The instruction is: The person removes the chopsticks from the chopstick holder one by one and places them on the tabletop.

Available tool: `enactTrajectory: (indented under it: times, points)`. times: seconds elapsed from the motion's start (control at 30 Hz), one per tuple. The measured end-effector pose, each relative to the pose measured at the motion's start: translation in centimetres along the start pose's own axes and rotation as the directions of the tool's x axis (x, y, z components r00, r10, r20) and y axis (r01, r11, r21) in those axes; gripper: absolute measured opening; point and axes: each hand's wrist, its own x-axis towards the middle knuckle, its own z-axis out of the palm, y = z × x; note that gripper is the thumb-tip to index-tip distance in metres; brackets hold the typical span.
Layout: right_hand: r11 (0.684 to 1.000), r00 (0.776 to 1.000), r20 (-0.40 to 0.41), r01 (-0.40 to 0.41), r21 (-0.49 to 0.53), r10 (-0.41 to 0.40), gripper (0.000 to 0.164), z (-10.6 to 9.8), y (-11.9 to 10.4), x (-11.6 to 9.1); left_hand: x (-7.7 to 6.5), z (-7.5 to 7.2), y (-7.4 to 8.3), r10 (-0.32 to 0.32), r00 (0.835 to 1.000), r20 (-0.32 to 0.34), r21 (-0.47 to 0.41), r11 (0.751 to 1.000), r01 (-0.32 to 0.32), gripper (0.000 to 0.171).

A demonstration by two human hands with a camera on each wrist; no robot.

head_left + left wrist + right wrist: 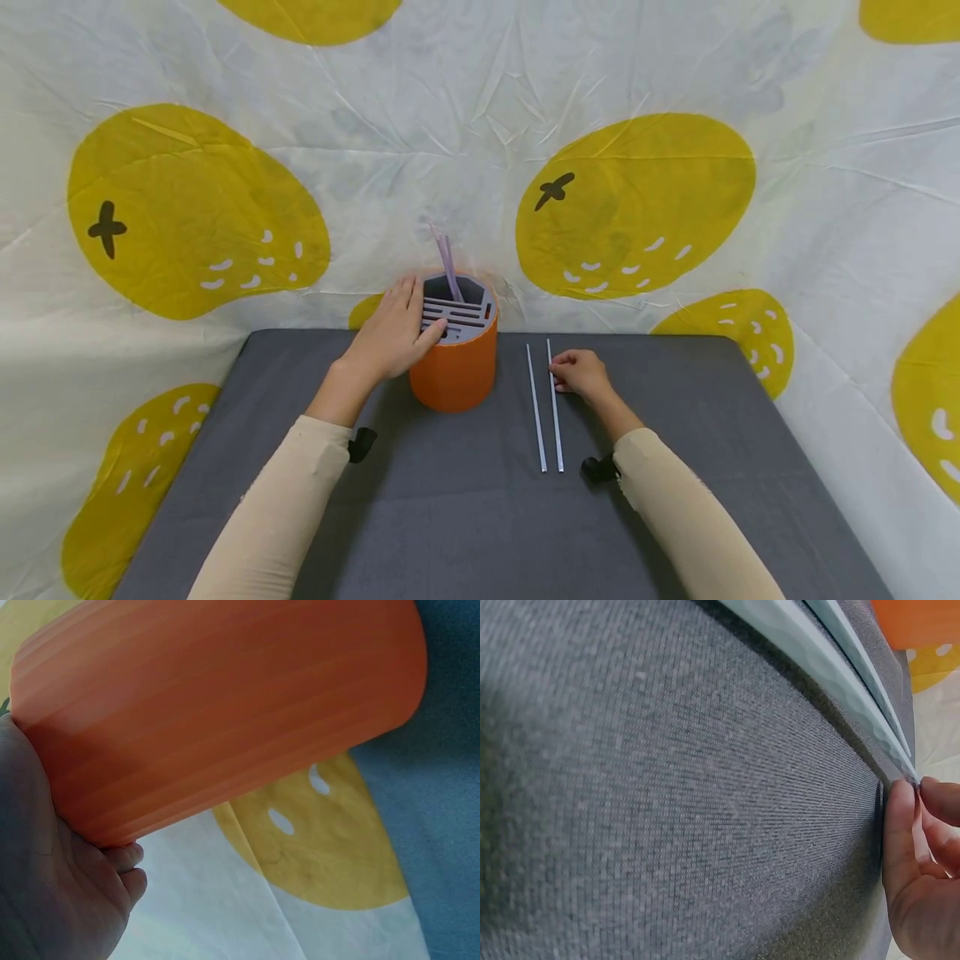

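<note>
In the head view, an orange utensil holder (454,375) with a grey slotted top (465,332) stands upright near the table's back edge. My left hand (390,327) rests on its upper left rim, fingers extended and thumb lying across the top; the left wrist view has the ribbed orange side close up beside the hand (75,892). To the right, my right hand (583,375) pinches a pale silver chopstick (557,425) near its far, thinner end. A second such chopstick (537,408) lies alongside, untouched. The right wrist view shows thumb and fingertips meeting on the chopstick (832,682).
Thin pale purple sticks (447,258) lean in the holder's rear opening. Dark grey cloth covers the table (450,517). Directly behind its back edge hangs a white curtain (420,192) printed with big yellow fruit shapes.
</note>
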Motion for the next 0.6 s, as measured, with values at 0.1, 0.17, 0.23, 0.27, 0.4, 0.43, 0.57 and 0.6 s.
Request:
enactTrajectory:
  times: [0.1,0.17,0.23,0.27,0.4,0.43,0.57,0.6]
  points:
    - [1.0,1.0,-0.008,-0.006,-0.003,0.006,0.023,0.13,-0.11,-0.07,-0.07,0.02,-0.07,0.004,1.0,-0.007,-0.008,1.0,-0.004,0.089]
    - [1.0,1.0,-0.015,-0.008,-0.01,0.007,0.023,0.17,-0.08,-0.14,-0.11,0.09,-0.07,0.004,1.0,-0.008,-0.011,1.0,-0.005,0.089]
    - [1.0,1.0,-0.02,-0.004,-0.024,0.003,0.022,0.23,-0.08,-0.2,-0.14,0.16,-0.08,0.002,1.0,-0.007,-0.007,1.0,-0.003,0.089]
    - [0.999,1.0,-0.021,-0.002,-0.032,0.001,0.022,0.26,-0.08,-0.22,-0.15,0.19,-0.09,0.001,1.0,-0.008,-0.004,1.0,-0.001,0.089]
    - [0.999,1.0,-0.023,0.003,-0.054,-0.004,0.022,0.41,-0.07,-0.23,-0.19,0.29,-0.15,0.002,1.0,-0.009,0.007,1.0,-0.002,0.089]
    - [0.998,1.0,-0.026,0.0,-0.055,-0.001,0.021,0.46,-0.04,-0.21,-0.19,0.32,-0.16,0.003,1.0,-0.011,0.008,1.0,-0.003,0.089]
    - [0.998,1.0,-0.027,0.007,-0.068,-0.009,0.019,0.53,0.02,-0.14,-0.24,0.41,-0.19,0.009,1.0,-0.011,0.007,1.0,-0.009,0.089]
    - [0.998,1.0,-0.029,0.009,-0.068,-0.011,0.018,0.53,0.02,-0.14,-0.26,0.44,-0.21,0.01,1.0,-0.012,0.008,1.0,-0.01,0.089]
